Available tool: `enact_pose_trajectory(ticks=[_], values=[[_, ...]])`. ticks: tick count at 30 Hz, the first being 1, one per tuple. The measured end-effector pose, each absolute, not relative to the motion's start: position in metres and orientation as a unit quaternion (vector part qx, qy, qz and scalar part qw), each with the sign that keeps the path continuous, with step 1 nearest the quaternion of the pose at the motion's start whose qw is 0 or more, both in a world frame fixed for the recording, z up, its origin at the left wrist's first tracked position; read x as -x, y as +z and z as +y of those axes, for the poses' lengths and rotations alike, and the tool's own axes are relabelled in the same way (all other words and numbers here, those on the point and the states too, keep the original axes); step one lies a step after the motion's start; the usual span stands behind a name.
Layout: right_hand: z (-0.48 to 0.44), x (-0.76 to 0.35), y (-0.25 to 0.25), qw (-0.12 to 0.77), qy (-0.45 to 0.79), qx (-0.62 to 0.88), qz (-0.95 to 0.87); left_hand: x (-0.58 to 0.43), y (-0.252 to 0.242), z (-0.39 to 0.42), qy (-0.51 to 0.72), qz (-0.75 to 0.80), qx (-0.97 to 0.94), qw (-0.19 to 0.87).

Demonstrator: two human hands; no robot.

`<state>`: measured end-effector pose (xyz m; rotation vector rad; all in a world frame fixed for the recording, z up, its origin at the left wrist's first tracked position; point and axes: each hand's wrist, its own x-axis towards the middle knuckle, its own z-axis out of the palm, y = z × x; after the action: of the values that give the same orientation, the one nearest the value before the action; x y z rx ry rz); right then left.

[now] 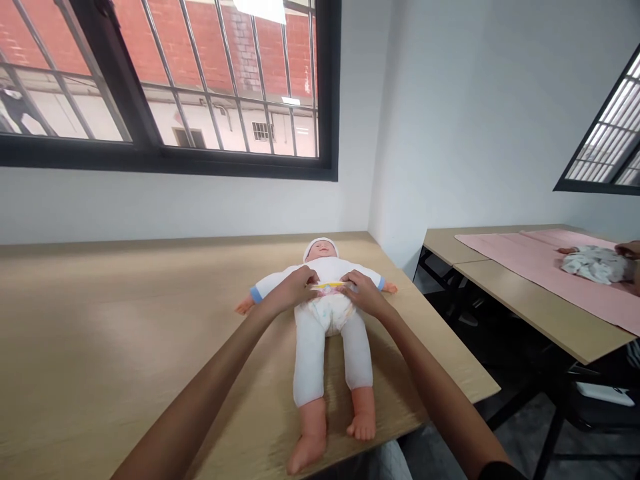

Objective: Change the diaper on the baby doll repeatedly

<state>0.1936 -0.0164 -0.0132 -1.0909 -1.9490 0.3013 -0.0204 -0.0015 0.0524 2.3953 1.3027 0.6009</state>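
My left hand [297, 285] and right hand [366, 293] pinch the diaper [330, 313] at nine and three o'clock, seemingly fitting it to the doll [309, 363]. The next move calls for even tension.

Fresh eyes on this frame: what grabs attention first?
The white-clad baby doll in a white cap, lying face-up on the pale wood-toned table, left hand and right hand at the waist of its white diaper. Next, the dark-framed barred window at upper left and the pink cloth at right.
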Motion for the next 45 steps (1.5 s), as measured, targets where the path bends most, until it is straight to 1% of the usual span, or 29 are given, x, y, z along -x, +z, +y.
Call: enact_pose_trajectory(ticks=[7,12,14,16,18,20,23,26,30,33,37,41,45], values=[[-0.021,-0.195,-0.009,0.449,0.180,0.438,-0.758,0.024,0.053,0.002,0.212,0.414,-0.856,0.227],[-0.022,-0.191,-0.010,0.449,0.215,0.437,-0.750,0.025,0.059,-0.003,0.183,0.403,-0.860,0.254],[-0.021,-0.191,-0.011,0.450,0.215,0.428,-0.753,0.025,0.061,-0.004,0.174,0.399,-0.861,0.264],[-0.018,-0.192,-0.013,0.463,0.185,0.436,-0.750,0.027,0.062,-0.003,0.171,0.402,-0.857,0.274],[-0.015,-0.195,-0.015,0.479,0.145,0.459,-0.734,0.029,0.060,-0.001,0.179,0.428,-0.846,0.262],[-0.013,-0.199,-0.016,0.485,0.128,0.481,-0.719,0.032,0.058,0.002,0.186,0.467,-0.834,0.227],[-0.011,-0.205,-0.016,0.467,0.157,0.491,-0.718,0.035,0.055,0.006,0.183,0.480,-0.832,0.208],[-0.012,-0.206,-0.015,0.459,0.198,0.480,-0.721,0.036,0.054,0.007,0.200,0.439,-0.840,0.249],[-0.011,-0.203,-0.017,0.478,0.253,0.458,-0.705,0.037,0.052,0.008,0.213,0.390,-0.835,0.326],[-0.009,-0.202,-0.021,0.490,0.292,0.433,-0.699,0.038,0.050,0.008,0.210,0.382,-0.815,0.382],[-0.006,-0.201,-0.024,0.490,0.296,0.434,-0.695,0.039,0.046,0.010,0.216,0.378,-0.796,0.420],[-0.008,-0.202,-0.023,0.491,0.232,0.480,-0.689,0.039,0.047,0.009,0.207,0.406,-0.793,0.404],[-0.012,-0.203,-0.022,0.470,0.232,0.477,-0.705,0.036,0.053,0.006,0.194,0.431,-0.815,0.336]])
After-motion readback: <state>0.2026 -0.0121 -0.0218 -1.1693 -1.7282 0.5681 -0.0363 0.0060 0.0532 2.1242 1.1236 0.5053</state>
